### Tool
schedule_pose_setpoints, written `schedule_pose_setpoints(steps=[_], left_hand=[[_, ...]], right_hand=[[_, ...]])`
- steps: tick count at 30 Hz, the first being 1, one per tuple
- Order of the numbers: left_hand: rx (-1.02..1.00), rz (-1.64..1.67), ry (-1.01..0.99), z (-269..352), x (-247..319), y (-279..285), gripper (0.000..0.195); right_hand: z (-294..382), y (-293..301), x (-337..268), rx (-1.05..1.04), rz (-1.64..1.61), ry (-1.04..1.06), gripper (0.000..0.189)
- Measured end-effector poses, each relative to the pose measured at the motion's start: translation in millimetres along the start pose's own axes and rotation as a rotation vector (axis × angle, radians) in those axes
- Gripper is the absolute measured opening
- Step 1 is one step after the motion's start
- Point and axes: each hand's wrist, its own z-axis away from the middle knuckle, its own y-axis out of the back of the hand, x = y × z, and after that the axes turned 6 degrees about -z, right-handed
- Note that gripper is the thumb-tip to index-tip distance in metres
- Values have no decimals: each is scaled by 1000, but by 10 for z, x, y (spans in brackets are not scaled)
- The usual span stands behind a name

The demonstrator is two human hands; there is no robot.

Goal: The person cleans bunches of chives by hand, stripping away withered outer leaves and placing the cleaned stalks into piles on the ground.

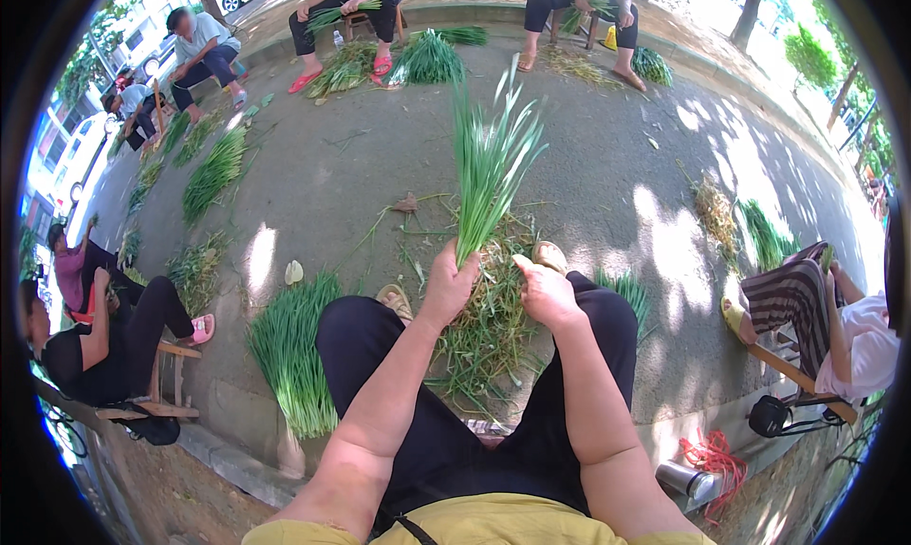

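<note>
In front of me, my left hand (450, 283) grips a bunch of garlic chives (491, 168) by its lower end, with the long green leaves pointing away from me. To its right, apart from the bunch, is my right hand (548, 290), its fingers curled in; I see nothing held in it. Below both hands, a heap of yellowed leaf trimmings (484, 331) lies on the pavement between my feet. A thick pile of chives (299, 353) rests beside my left knee. More chives (624, 296) show past my right knee, partly hidden by it.
A steel flask (685, 479) and red plastic ties (715, 459) lie on the kerb at right. Several people sit around on low seats with chives near them. Another chive pile (216, 171) is at far left. A black bag (770, 415) stands by the right-hand person.
</note>
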Motion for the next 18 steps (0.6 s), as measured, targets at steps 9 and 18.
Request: schedule_pose_setpoints(steps=[9,18], left_hand=[[81,-936,-300,115,268,-26,43],[158,-1146,-532,135,263,-193,49]], right_hand=[[-30,134,-351,-119,-1356,-63,59],[-111,119,-362,124,-2182,-145,29]])
